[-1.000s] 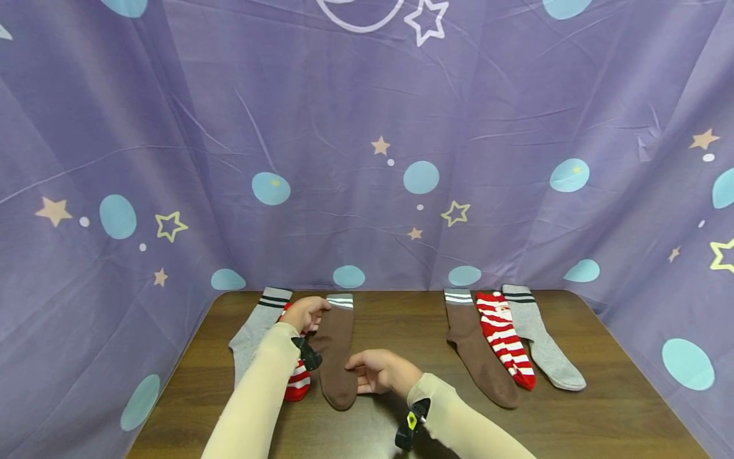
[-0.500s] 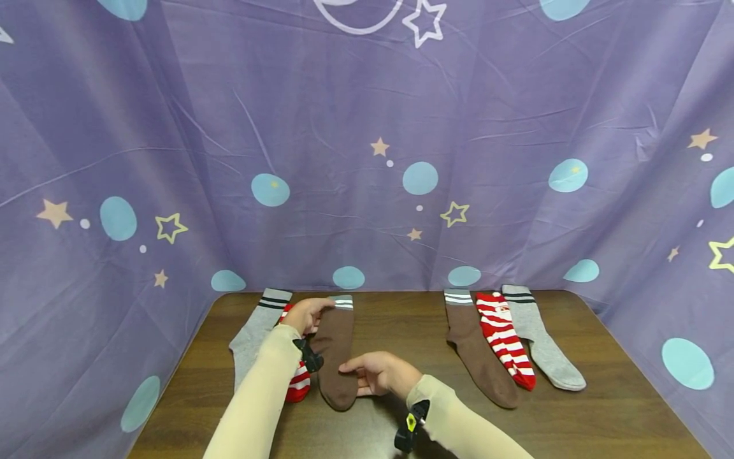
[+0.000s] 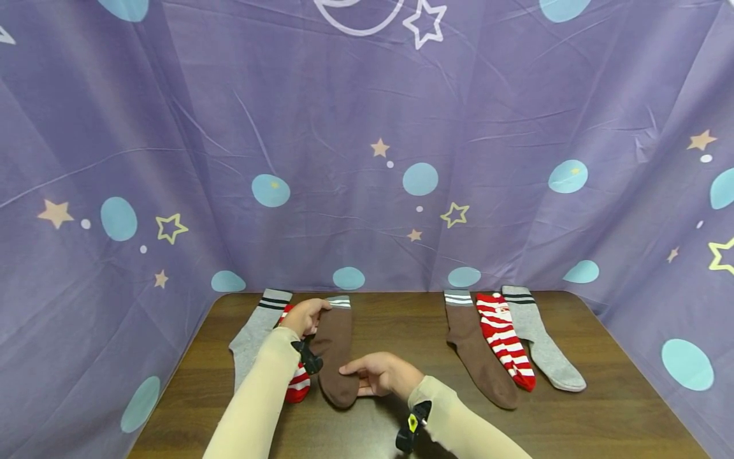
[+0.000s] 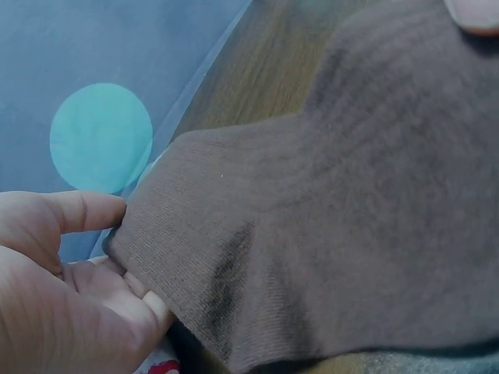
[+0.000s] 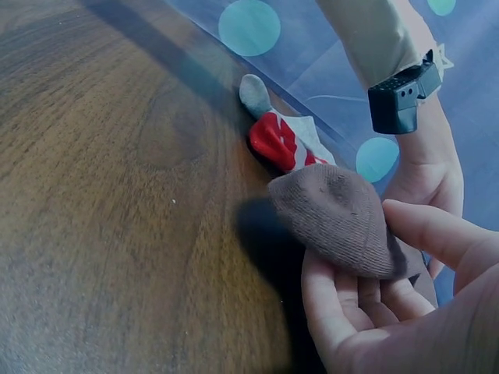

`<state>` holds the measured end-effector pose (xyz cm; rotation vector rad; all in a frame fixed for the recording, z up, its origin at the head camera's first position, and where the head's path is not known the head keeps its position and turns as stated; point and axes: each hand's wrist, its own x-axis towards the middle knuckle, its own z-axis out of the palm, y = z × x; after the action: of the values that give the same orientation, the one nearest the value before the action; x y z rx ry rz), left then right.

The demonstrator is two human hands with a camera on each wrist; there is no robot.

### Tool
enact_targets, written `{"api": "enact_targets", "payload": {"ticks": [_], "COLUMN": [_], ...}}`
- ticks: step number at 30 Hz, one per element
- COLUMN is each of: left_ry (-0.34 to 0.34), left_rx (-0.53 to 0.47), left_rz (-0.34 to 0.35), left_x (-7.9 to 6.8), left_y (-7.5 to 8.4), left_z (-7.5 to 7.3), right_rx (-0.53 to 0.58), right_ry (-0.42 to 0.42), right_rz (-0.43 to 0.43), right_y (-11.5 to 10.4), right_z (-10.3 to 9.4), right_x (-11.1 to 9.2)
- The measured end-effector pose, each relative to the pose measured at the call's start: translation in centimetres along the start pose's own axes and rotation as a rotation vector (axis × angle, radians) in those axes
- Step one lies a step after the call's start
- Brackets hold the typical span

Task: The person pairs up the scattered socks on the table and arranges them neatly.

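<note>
A brown sock (image 3: 337, 344) with a grey, white-striped cuff stretches between both hands at the left of the table. My left hand (image 3: 304, 317) pinches its cuff end, thumb on one face and fingers behind, as the left wrist view shows. Lower down, my right hand (image 3: 381, 374) holds the toe, with the thumb on top and the fingers underneath. In the right wrist view the toe (image 5: 335, 218) casts a shadow on the table below. Beside it a red-and-white striped sock (image 3: 298, 386) lies partly hidden under the left arm, next to a grey sock (image 3: 252, 335).
At the right of the wooden table (image 3: 401, 331) lie another brown sock (image 3: 473, 350), a red-and-white striped sock (image 3: 506, 341) and a grey sock (image 3: 541, 341), side by side. A purple patterned curtain (image 3: 344, 115) hangs behind and along the sides.
My right thumb has slid slightly left, farther over the toe of the brown sock. The sock's cuff has shifted a little left and nearer. The other socks stay put.
</note>
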<state>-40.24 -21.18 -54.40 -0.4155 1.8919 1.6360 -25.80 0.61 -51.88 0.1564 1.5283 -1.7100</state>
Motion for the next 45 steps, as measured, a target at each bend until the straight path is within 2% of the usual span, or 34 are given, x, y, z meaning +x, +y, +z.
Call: {"api": "enact_targets", "payload": {"ticks": [2, 4, 5, 7, 9, 10, 11, 12, 14, 17, 19, 23, 26, 28, 32, 33, 37, 45], "left_ry": [0.020, 0.009, -0.035, -0.035, -0.029, -0.028, -0.029, 0.025, 0.026, 0.016, -0.008, -0.042, -0.052, -0.072, 0.015, 0.027, 0.044, -0.120], "left_rx": [-0.005, -0.039, -0.071, -0.125, -0.158, -0.186, -0.204, -0.208, -0.248, -0.301, -0.283, -0.239, -0.239, -0.231, -0.206, -0.213, -0.255, -0.369], "left_rz": [-0.006, -0.006, 0.007, 0.009, 0.015, 0.026, 0.023, 0.010, 0.019, 0.028, 0.058, 0.065, 0.063, 0.084, 0.104, 0.107, 0.132, 0.205], "left_x": [-0.4, -0.7, -0.1, 0.3, 1.7, 1.4, 2.9, 3.6, 5.9, 7.9, 5.0, -2.7, -6.5, -7.1, -6.7, -6.4, -6.9, -7.5], "left_y": [0.1, 0.3, 0.1, 0.1, -0.3, -0.2, -0.6, -0.8, -1.5, -2.1, -1.2, 1.6, 3.0, 3.1, 3.0, 2.9, 3.4, 4.0], "left_z": [0.2, 0.2, -0.3, -0.6, -1.2, -1.1, -1.8, -1.9, -2.9, -3.7, -2.6, 0.5, 1.6, 1.8, 1.8, 1.7, 1.5, 1.9], "right_rx": [0.007, 0.015, 0.020, 0.029, 0.038, 0.041, 0.042, 0.048, 0.056, 0.074, 0.085, 0.080, 0.071, 0.071, 0.083, 0.085, 0.093, 0.191], "right_ry": [-0.005, -0.015, -0.021, -0.033, -0.040, -0.044, -0.049, -0.054, -0.068, -0.099, -0.117, -0.144, -0.162, -0.170, -0.190, -0.195, -0.207, -0.219], "right_rz": [-0.001, -0.005, -0.010, -0.016, -0.027, -0.034, -0.039, -0.039, -0.050, -0.054, -0.054, -0.061, -0.071, -0.072, -0.073, -0.075, -0.089, -0.100], "right_y": [0.0, -0.1, -0.1, -0.1, -0.2, -0.2, -0.2, -0.2, -0.3, -0.3, -0.3, -0.5, -0.7, -0.9, -1.5, -1.7, -2.3, -4.1], "right_z": [-0.1, -0.2, -0.3, -0.4, -0.5, -0.6, -0.6, -0.7, -0.8, -1.0, -1.2, -1.4, -1.5, -1.7, -2.0, -2.2, -2.6, -3.6], "right_x": [0.0, 0.0, -0.1, -0.1, -0.2, -0.2, -0.2, -0.2, -0.1, 0.0, 0.0, -0.1, -0.3, -0.5, -0.9, -0.9, -1.3, -2.4]}}
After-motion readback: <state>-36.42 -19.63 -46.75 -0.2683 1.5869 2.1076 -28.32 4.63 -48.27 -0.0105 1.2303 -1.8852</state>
